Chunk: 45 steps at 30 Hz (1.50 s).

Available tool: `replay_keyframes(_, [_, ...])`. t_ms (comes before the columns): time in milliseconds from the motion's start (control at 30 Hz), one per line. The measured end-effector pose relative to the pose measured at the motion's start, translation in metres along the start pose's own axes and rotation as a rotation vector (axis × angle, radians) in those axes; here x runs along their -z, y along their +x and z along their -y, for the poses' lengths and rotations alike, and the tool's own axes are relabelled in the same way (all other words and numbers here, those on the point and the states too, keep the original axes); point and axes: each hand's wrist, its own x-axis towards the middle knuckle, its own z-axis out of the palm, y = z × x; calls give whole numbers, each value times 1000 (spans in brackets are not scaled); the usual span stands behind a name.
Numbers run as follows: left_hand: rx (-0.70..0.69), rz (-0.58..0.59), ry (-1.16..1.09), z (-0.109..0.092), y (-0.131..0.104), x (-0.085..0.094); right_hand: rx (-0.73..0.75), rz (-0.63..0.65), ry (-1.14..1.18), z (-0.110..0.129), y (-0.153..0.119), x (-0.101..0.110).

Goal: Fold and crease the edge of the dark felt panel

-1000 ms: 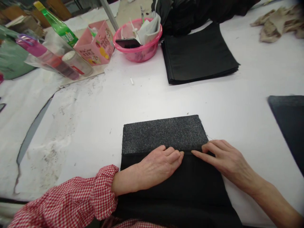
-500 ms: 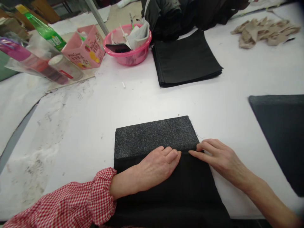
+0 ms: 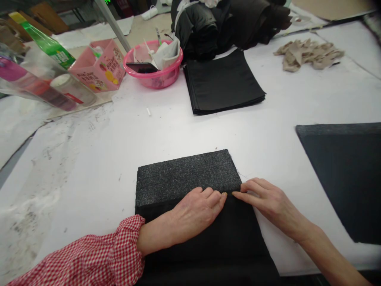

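Though my view has shifted a little, my left hand point(image 3: 196, 214) and right hand point(image 3: 269, 202) have hardly moved, both pinching the black cloth point(image 3: 226, 240) beside its gray strip point(image 3: 184, 178) on the counter point(image 3: 268, 151), so I'm still on the same spot.

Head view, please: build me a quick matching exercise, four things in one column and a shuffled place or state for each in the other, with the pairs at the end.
Things:
1. left hand
2. right hand
3. pink basin
4. beige cloth

Places or states:
A. crumpled on the white table
B. at the lower right corner of the speckled grey band
C. just left of the black stack
D. beyond a red-and-white checked sleeve

Pairs: 1-D, 2-B, 3-C, 4-A.
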Motion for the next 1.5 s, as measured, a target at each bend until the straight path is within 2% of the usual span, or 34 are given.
replay_keyframes(233, [-15, -38, -1, -1, 4, 0, -36, -25, 35, -4, -6, -3])
replay_keyframes(500, [-24, -53, 1, -4, 12, -3, 5, 5, -5, -1, -7, 0])
replay_keyframes(600, [-19, -54, 9, -5, 15, -4, 11, -29, -17, 1, -7, -1])
replay_keyframes(867, [-12, -54, 33, -8, 15, -2, -200, -191, 187, -1, -15, -7])
replay_keyframes(967, [-6, -64, 27, -9, 15, -2, -242, -200, 197, 0, -15, -6])
replay_keyframes(1233, [11, -59, 14, -9, 16, -4, -164, -200, 136, 0, -12, -6])
replay_keyframes(1500, [-9, -68, -16, -3, 18, 2, -111, -168, 98, -8, -22, -11])
